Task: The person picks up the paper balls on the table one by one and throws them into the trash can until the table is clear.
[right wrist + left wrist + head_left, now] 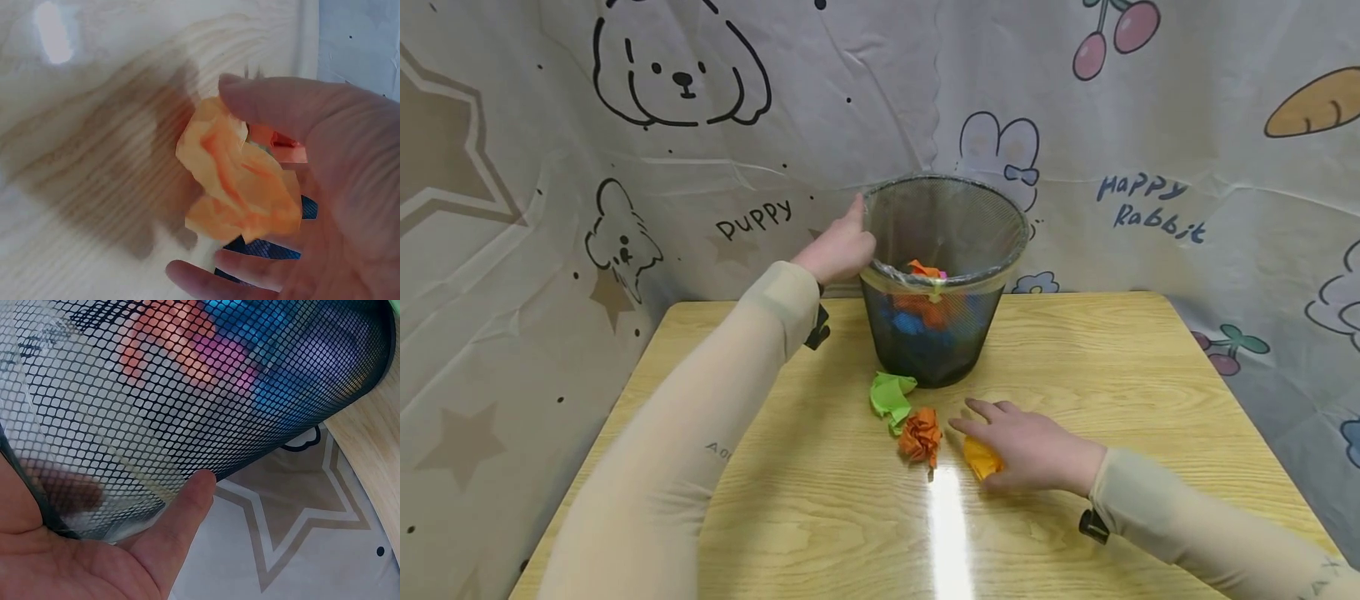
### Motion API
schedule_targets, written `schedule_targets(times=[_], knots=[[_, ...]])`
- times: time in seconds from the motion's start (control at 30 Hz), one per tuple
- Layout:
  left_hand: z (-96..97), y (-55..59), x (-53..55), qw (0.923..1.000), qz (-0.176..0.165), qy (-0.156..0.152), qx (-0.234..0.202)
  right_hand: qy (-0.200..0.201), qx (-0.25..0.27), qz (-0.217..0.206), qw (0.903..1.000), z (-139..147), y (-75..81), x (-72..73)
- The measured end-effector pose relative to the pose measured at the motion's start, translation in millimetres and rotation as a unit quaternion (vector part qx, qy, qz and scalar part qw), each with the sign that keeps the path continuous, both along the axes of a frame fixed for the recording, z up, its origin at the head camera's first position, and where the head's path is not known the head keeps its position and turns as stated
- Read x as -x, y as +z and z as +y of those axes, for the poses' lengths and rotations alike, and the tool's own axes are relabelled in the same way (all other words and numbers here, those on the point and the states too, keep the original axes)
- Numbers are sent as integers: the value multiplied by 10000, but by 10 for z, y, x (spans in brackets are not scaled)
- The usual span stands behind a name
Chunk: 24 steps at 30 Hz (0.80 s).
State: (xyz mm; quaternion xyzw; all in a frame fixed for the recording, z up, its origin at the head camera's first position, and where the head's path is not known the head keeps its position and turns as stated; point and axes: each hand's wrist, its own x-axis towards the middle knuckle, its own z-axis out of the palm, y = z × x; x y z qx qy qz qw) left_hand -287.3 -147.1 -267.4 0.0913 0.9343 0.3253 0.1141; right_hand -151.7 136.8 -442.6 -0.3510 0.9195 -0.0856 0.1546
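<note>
A black mesh waste bin [936, 350] with a clear liner stands at the table's far edge. My left hand [838, 246] grips its left rim; in the left wrist view the thumb [187, 509] lies against the outer mesh, and a fingertip shows dimly through it. Over a crumpled yellow-orange paper [981, 457] my right hand [1037, 450] is spread, fingers apart. In the right wrist view that paper [240, 181] sits between the thumb and the loosely extended fingers. Left of it lie a crumpled dark orange paper [921, 435] and a green paper [891, 396].
Inside the bin, orange paper [927, 271] and blue paper [908, 322] show, with a bit of pink. A wooden table [1090, 358] carries everything. Behind it hangs a pale printed cloth [865, 100] with cartoon drawings.
</note>
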Motion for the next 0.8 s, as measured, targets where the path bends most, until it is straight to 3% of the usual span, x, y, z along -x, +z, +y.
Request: schedule_targets(times=[0.33,0.8], knots=[[-13,-12,-16,9999,-74,-12,-118,362,-62,311,9988,-38,-97,-31],[-23,-3,-27,9996,-55,-124,-234,1111,330,613,9914,-49,-200,-31]])
